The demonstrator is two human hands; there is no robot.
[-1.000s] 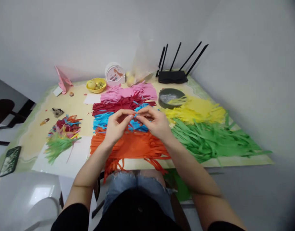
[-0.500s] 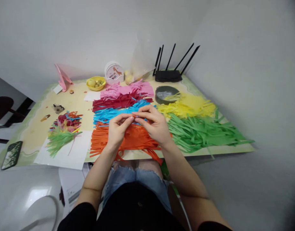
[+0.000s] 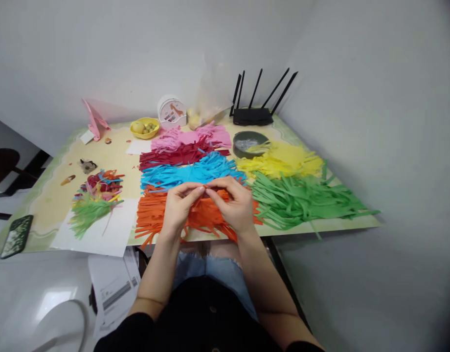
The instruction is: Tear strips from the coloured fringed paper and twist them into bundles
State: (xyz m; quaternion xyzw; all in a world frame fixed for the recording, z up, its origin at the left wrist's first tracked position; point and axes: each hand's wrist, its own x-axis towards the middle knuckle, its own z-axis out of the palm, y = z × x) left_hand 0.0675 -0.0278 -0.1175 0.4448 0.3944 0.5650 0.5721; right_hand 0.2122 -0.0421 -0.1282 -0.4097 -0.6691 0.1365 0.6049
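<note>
My left hand (image 3: 178,208) and my right hand (image 3: 235,204) meet fingertip to fingertip above the orange fringed paper (image 3: 206,215). Thumbs and forefingers of both pinch a small orange paper strip (image 3: 205,187); most of it is hidden by the fingers. Just beyond lies the blue fringed paper (image 3: 190,172), then the dark red (image 3: 173,155) and pink fringed paper (image 3: 190,139). Green fringed paper (image 3: 302,200) spreads to the right of my right hand, with yellow fringed paper (image 3: 287,160) behind it. A multicoloured bundle of strips (image 3: 95,210) rests at the left.
White paper (image 3: 117,234) lies under part of the bundle, beside a phone (image 3: 16,236) at the table's left edge. Along the back stand a yellow bowl of fruit (image 3: 144,128), a white round box (image 3: 171,112), a plastic bag (image 3: 213,93), a black router (image 3: 252,116) and a dark green bowl (image 3: 241,152).
Both hands have come slightly lower and nearer to me, still pinching the orange strip. The right fingers have drawn in closer to the left. The camera view has shifted a little.
</note>
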